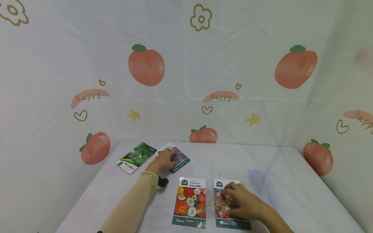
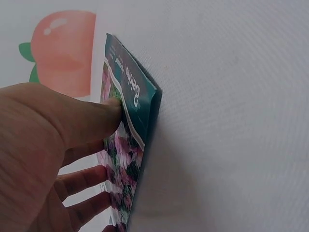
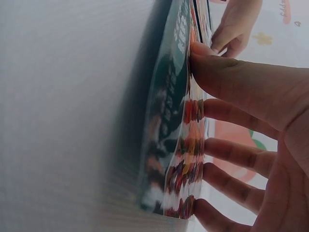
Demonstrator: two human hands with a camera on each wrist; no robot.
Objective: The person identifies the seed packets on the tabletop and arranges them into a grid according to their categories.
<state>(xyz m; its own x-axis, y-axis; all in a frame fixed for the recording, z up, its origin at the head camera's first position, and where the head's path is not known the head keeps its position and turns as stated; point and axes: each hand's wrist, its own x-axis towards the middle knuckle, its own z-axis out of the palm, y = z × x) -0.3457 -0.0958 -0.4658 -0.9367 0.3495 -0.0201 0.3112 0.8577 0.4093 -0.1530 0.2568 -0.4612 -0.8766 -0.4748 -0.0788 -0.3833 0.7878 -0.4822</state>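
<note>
My left hand (image 1: 164, 160) rests on a seed packet with pink-purple flowers (image 1: 181, 158), which lies slanted at the back of the table. In the left wrist view, the thumb (image 2: 104, 116) and fingertips touch the packet's printed face (image 2: 126, 154). Nearer the front, my right hand (image 1: 243, 201) lies over a seed packet with small red flowers (image 1: 219, 202), hiding its right part. The right wrist view shows the thumb (image 3: 212, 63) and spread fingertips on that packet's face (image 3: 186, 145). Both packets appear flat on the table.
Between the hands lies an upright-facing seed packet of orange and white poppies (image 1: 189, 202). A green-fruit packet (image 1: 140, 154) lies slanted at the back left. The white table (image 1: 233, 161) meets a printed curtain (image 1: 186, 64) at the back and sides.
</note>
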